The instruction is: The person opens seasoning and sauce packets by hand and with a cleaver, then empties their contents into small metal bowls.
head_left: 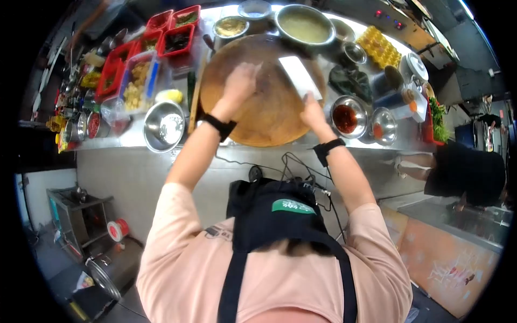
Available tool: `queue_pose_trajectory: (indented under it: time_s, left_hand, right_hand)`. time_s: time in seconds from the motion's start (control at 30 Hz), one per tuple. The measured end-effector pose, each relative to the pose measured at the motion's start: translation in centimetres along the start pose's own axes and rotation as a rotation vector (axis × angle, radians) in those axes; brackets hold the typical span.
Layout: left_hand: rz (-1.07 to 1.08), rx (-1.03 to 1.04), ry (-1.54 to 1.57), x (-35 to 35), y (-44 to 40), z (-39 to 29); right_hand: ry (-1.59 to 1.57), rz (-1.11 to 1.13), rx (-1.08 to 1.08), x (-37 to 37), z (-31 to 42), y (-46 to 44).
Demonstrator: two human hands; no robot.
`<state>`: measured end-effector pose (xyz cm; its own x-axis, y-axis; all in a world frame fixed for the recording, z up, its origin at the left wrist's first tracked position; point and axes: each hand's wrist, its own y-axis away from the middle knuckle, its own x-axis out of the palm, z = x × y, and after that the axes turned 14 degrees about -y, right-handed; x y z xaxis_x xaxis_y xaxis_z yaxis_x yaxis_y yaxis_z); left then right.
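A large round wooden chopping board [264, 116] lies on the metal table. Over its right part, my right hand [312, 110] grips the handle of a cleaver [296, 74], whose broad pale blade points away from me and to the left. My left hand [242, 81] is above the board's left part, its fingers blurred and apart from the blade. Whether those fingers hold anything is too small and smeared to tell. Just right of the board stands a metal bowl of red sauce [345, 119].
Left of the board are an empty metal bowl [163, 126], a plastic box of pale food [137, 86] and red trays [176, 42]. A large bowl of liquid [305, 25] and an egg tray [378, 47] stand behind. Another person [466, 175] is at the right.
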<state>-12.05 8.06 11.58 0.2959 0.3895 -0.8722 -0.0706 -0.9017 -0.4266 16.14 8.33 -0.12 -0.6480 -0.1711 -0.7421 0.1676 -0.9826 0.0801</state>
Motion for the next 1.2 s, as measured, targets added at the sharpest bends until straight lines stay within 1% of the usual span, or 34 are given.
queue_pose_trajectory:
  time_s: [0.03, 0.07, 0.1, 0.13, 0.17, 0.2, 0.23, 0.27, 0.37, 0.4, 0.47, 0.5, 0.53, 0.6, 0.7, 0.73, 0.8, 0.83, 0.9, 0.93, 1.0, 1.03, 1.1, 1.13, 1.2]
  left_hand:
    - [0.017, -0.027, 0.108, -1.2, -0.1, 0.4]
    - [0.031, -0.056, 0.215, -2.1, -0.3, 0.5]
    - [0.037, -0.044, 0.213, -3.2, -0.3, -0.3]
    - [0.174, -0.043, 0.349, -4.4, 0.3, -1.3]
    - [0.32, -0.045, 0.486, -5.1, 1.1, -2.5]
    - [0.392, -0.026, 0.614, -5.1, 2.0, -3.8]
    - [0.45, -0.036, 0.641, -4.8, 2.8, -5.0]
    - [0.512, -0.048, 0.669, -4.3, 3.6, -6.4]
    - [0.542, -0.079, 0.707, -2.7, 6.2, -11.1]
    - [0.564, -0.066, 0.706, -2.3, 6.9, -12.1]
    - [0.544, 0.068, 0.55, -1.5, 8.1, -13.8]
    - [0.511, 0.087, 0.548, -0.6, 8.8, -14.3]
    - [0.523, 0.098, 0.548, 0.0, 9.3, -14.6]
    - [0.446, 0.144, 0.401, 0.4, 9.9, -15.6]
    - [0.518, 0.187, 0.361, 2.0, 9.6, -16.1]
    - [0.518, 0.192, 0.354, 2.7, 9.4, -16.2]
    - [0.479, 0.297, 0.268, 3.3, 9.0, -16.7]
    - [0.485, 0.3, 0.261, 3.5, 8.9, -16.7]
    - [0.655, 0.327, 0.095, 2.2, 7.7, -18.0]
    - [0.658, 0.33, 0.089, 2.1, 7.6, -18.4]
    - [0.473, 0.539, -0.05, 1.7, 7.7, -19.3]
    - [0.478, 0.544, -0.052, 1.6, 7.7, -19.8]
    - [0.354, 0.563, -0.097, 1.1, 7.5, -20.5]
    - [0.357, 0.567, -0.098, 1.5, 7.4, -20.5]
    - [0.56, 0.27, 0.116, 2.7, 7.5, -19.9]
  right_hand:
    - [-0.05, 0.03, 0.121, -3.3, 3.5, 1.3]
    - [-0.092, 0.012, 0.164, -5.7, 5.5, 2.4]
    - [-0.24, -0.033, 0.145, -6.7, 5.2, 3.3]
    - [-0.386, -0.08, 0.123, -7.7, 4.6, 4.1]
    - [-0.431, -0.122, 0.09, -8.8, 4.5, 4.9]
    - [-0.474, -0.164, 0.064, -9.6, 4.0, 6.0]
    - [-0.556, -0.161, 0.089, -10.1, 2.5, 6.5]
    - [-0.627, -0.177, 0.036, -10.6, 1.4, 7.4]
    - [-0.677, -0.183, -0.004, -13.2, 1.5, 10.8]
    - [-0.685, -0.199, 0.015, -13.9, 1.5, 11.6]
    - [-0.793, -0.133, 0.124, -14.9, 1.1, 13.2]
    - [-0.734, -0.189, 0.008, -14.5, 0.1, 13.5]
    - [-0.739, -0.2, 0.019, -14.6, -0.5, 14.0]
    - [-0.892, -0.174, 0.064, -14.8, -0.9, 14.9]
    - [-0.911, -0.171, 0.079, -14.3, -2.3, 15.4]
    - [-0.931, -0.164, 0.085, -14.1, -2.6, 15.4]
    - [-0.955, -0.162, 0.081, -14.0, -3.1, 15.3]
    - [-0.971, -0.167, 0.077, -13.9, -3.2, 15.3]
    - [-0.994, -0.174, 0.073, -13.8, -3.4, 15.3]
    - [-1.009, -0.177, 0.076, -13.9, -3.5, 15.3]
    - [-1.029, -0.184, 0.08, -14.0, -3.6, 15.2]
    - [-1.042, -0.192, 0.067, -14.0, -3.7, 15.3]
    - [-1.058, -0.203, 0.06, -14.2, -3.5, 15.5]
    - [-1.068, -0.223, 0.053, -14.2, -3.2, 15.5]
    - [-1.081, -0.247, 0.053, -13.7, -2.8, 15.5]
